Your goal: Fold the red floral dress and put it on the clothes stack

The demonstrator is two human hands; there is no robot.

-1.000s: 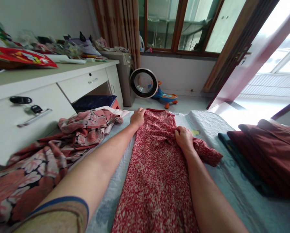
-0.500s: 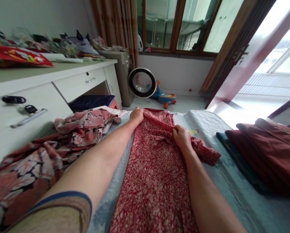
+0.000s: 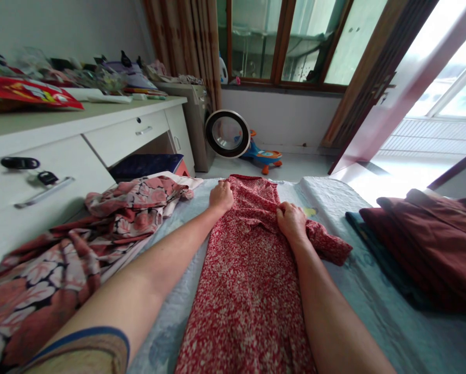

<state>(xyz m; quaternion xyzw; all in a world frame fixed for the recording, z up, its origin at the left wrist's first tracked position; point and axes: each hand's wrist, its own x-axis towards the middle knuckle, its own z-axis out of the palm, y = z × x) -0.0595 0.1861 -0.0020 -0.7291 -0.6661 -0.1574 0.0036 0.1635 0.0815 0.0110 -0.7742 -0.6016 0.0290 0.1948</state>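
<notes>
A long red dress (image 3: 252, 280) with little pale specks lies flat on the bed (image 3: 170, 311), right in the middle, and it runs from the far edge down to the bottom of the view; the left hand (image 3: 221, 196) is at the dress's left side, near its far end, with its fingers curled in and closed on the cloth; the right hand (image 3: 292, 218) is on the other side, a bit nearer, and its fingers are bent down and pinch the cloth at the edge; the cloth between the two hands has small wrinkles, and the part nearer the person is smoother; one red sleeve (image 3: 328, 242) sticks out past the right hand and lies on the bed. On the left is a messy heap of pink flowery cloth (image 3: 131, 208), with black bits in it, next to the left arm; on the right is a pile of folded clothes (image 3: 431, 239), dark red on top and dark blue-green at the bottom, well apart from the dress. A white desk (image 3: 127, 117) stands on the left with lots of stuff on it, and a shiny red bag (image 3: 30, 93) is near its front; keys (image 3: 48, 178) hang at a drawer; past the desk is a washing machine (image 3: 197, 122) with its round door (image 3: 227, 133) wide open, and a blue and orange ride-on toy (image 3: 262, 153) is on the floor just beside that door.
</notes>
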